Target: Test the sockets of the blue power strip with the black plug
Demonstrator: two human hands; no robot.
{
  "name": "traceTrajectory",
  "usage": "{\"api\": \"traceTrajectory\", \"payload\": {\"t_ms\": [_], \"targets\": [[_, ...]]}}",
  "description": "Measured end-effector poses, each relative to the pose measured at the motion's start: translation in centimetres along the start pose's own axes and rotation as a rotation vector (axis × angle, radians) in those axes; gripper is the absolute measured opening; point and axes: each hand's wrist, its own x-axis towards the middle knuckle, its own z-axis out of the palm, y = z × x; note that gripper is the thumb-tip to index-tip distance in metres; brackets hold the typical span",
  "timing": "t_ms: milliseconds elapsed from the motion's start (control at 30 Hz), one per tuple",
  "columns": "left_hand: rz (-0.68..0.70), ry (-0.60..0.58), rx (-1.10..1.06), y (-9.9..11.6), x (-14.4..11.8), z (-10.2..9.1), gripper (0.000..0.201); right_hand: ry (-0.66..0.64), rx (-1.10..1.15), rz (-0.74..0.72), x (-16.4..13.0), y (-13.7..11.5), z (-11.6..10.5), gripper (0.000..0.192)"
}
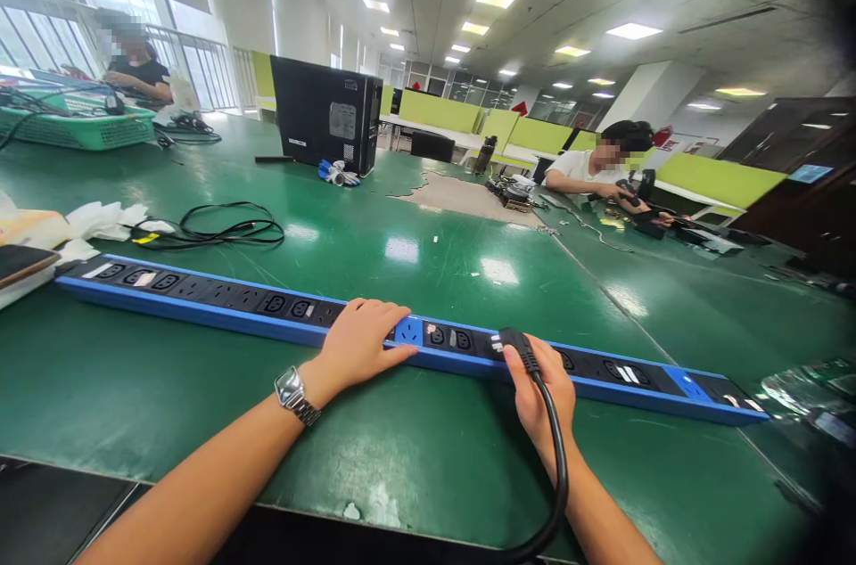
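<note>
A long blue power strip (247, 322) with a row of black sockets lies across the green table in front of me. My left hand (361, 338), with a watch (290, 388) on its wrist, rests over the strip left of a blue socket (407, 331). Its fingers curve over the far edge and the thumb lies along the near side. In my right hand (548, 387) is a black power plug (514, 342), its metal prongs pointing left above the sockets. The thick cord (560, 458) hangs from the plug down past my wrist.
A coiled black cable (234, 226) lies beyond the strip's left part. Farther back stand a black computer case (321, 115) and a green basket (100, 130). A clear plastic bottle (809, 396) is at the right edge. Two people (581, 168) sit at far places.
</note>
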Motion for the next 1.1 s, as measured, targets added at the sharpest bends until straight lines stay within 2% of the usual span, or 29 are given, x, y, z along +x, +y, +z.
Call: {"api": "traceTrajectory", "payload": {"t_ms": [200,733,867,1100], "targets": [[-0.007,-0.02,-0.003,0.1,0.02,-0.13,0.046,-0.012,-0.055,-0.058,0.22,-0.25,0.17,0.035],[0.002,-0.002,0.014,-0.02,0.02,0.1,0.045,-0.075,-0.161,-0.136,0.37,-0.44,0.04,0.039],[0.001,-0.007,0.018,-0.03,0.04,0.12,0.047,-0.09,-0.165,-0.124,0.24,-0.27,0.22,0.04],[-0.002,-0.011,0.017,0.1,0.05,0.02,0.046,-0.032,-0.253,-0.066,0.03,-0.43,0.99,0.051]]}}
